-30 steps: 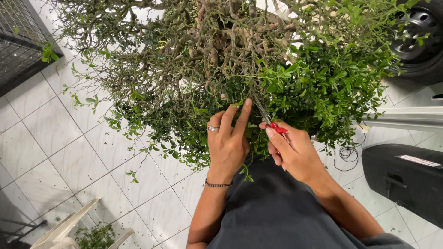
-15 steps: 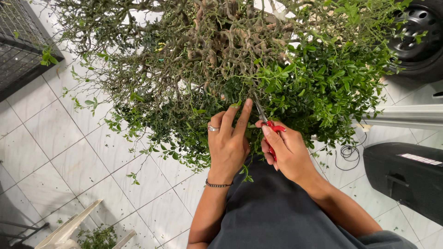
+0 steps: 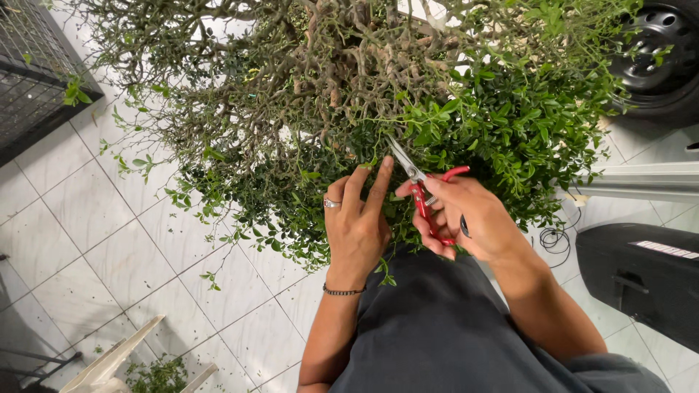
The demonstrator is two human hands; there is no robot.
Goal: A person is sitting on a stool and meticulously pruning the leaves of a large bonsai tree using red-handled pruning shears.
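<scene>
A bushy small-leaved shrub (image 3: 349, 94) with twisted grey-brown branches fills the upper part of the head view. My left hand (image 3: 357, 218), with a ring and a thin bracelet, has its fingers up in the lower foliage, fingertips touching a green twig. My right hand (image 3: 466, 218) grips red-handled pruning scissors (image 3: 422, 191), whose metal blades point up-left into the leaves just right of my left fingertips. The blades look nearly closed. My dark grey shirt covers the lower middle.
White floor tiles (image 3: 109, 240) lie below. A black wire cage (image 3: 29, 73) stands at the top left, a car wheel (image 3: 659, 51) at the top right, a black box (image 3: 641, 269) at the right, and a white chair edge with clippings (image 3: 138, 364) at the bottom left.
My right hand has shifted slightly, bringing the scissors' blades further up into the foliage. My left hand stays in nearly the same place among the leaves.
</scene>
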